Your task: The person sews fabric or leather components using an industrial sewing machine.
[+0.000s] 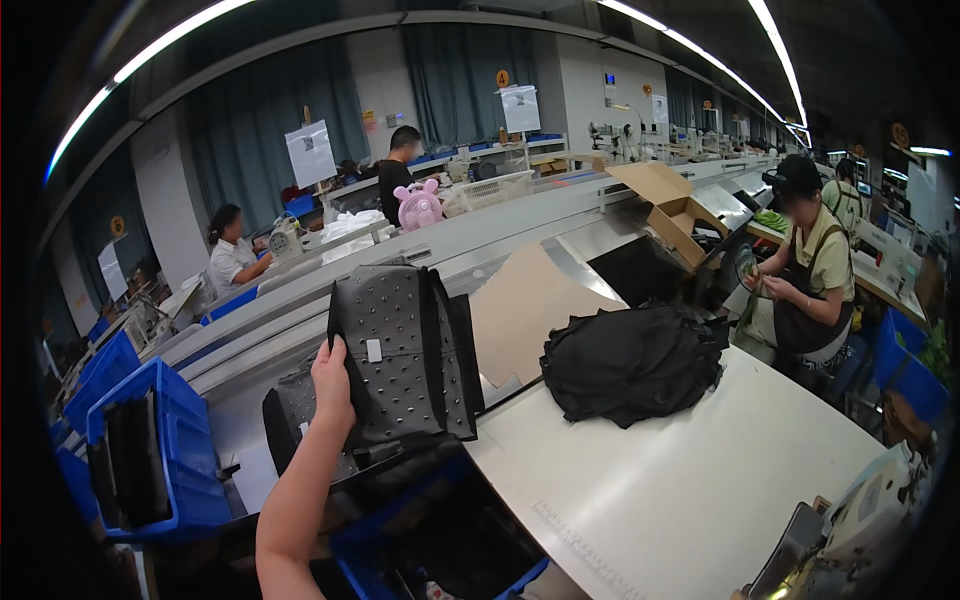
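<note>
My left hand [333, 385] grips the left edge of a dark grey studded fabric piece [390, 350]. Its thumb lies on the near face and the other fingers are mostly hidden behind. The piece has black bands along its right side and a small white label. Under it, partly covered, lies a similar studded piece [283, 408] on the metal surface. To the right, a heap of black fabric pieces [635, 365] rests on the white tabletop [690, 480]. My right hand is out of sight.
Blue bins stand at left [190, 465] and below [360, 560], holding black material. A sewing machine [870, 500] occupies the lower right. Brown paper [540, 310] and an open cardboard box [680, 225] lie beyond. A co-worker [815, 265] sits at right; others work beyond the rail.
</note>
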Action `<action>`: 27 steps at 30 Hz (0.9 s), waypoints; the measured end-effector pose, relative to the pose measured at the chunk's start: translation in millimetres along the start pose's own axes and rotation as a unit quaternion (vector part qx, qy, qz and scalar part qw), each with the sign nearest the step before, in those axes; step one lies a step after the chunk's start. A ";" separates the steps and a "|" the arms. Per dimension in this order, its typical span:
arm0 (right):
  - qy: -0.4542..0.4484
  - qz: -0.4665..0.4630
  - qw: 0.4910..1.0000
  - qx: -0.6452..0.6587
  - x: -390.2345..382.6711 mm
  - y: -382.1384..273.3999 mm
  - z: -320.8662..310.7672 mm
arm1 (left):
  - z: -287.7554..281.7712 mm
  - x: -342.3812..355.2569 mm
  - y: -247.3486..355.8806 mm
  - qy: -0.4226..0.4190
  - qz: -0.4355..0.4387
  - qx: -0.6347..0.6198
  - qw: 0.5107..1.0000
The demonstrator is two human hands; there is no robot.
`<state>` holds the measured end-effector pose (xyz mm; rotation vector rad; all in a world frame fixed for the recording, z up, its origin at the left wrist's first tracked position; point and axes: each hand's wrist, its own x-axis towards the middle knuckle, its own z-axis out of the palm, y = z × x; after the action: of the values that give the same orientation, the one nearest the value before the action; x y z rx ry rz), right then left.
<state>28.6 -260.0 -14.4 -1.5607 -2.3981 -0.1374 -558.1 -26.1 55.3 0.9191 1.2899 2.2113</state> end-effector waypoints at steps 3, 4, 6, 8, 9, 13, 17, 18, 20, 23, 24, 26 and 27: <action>0.008 -0.011 1.000 0.003 -1.0 1.0 1.7 | -49.8 25.5 -28.9 0.088 -0.047 0.130 0.987; 0.013 -0.011 1.000 -0.001 -1.3 0.8 1.9 | -61.5 28.9 -38.3 0.145 -0.091 0.196 0.966; 0.012 -0.007 1.000 -0.010 -1.7 0.5 0.8 | -71.7 25.0 -52.4 0.176 -0.049 0.212 0.960; -0.008 0.000 1.000 -0.002 -0.6 -0.3 0.2 | -62.7 13.3 -49.7 0.225 0.023 0.132 0.965; -0.015 0.002 1.000 -0.006 0.8 -1.0 1.0 | -51.3 8.0 -39.4 0.220 0.075 0.109 0.966; 0.004 -0.007 1.000 0.001 3.0 -2.0 0.3 | 18.9 -31.6 39.3 0.067 0.129 -0.073 0.987; 0.000 0.038 0.995 0.095 12.1 -0.3 -10.4 | 92.3 -90.8 97.3 -0.103 0.014 -0.105 0.989; -0.003 0.025 0.983 0.183 15.4 1.3 -15.8 | 108.5 -110.3 98.6 -0.159 -0.001 -0.125 0.979; 0.043 0.042 0.967 0.246 25.5 1.7 -24.5 | 139.3 -147.6 91.0 -0.189 -0.094 -0.131 0.969; -0.053 0.137 0.841 0.520 48.9 2.5 -28.4 | 179.8 -197.1 63.4 -0.261 -0.328 -0.134 0.898; -0.048 0.141 0.844 0.515 58.5 3.4 -25.6 | 191.4 -212.3 53.1 -0.267 -0.416 -0.117 0.861; -0.048 0.180 0.779 0.598 77.8 7.1 -14.5 | 208.8 -238.4 33.7 -0.318 -0.487 -0.108 0.806; -0.050 0.201 0.740 0.640 86.4 9.8 -7.3 | 214.0 -247.2 24.5 -0.345 -0.494 -0.126 0.788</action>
<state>6.0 -181.5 16.1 -1.2047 -1.3609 1.3819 -233.2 -67.7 70.1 0.6089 0.7751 1.0189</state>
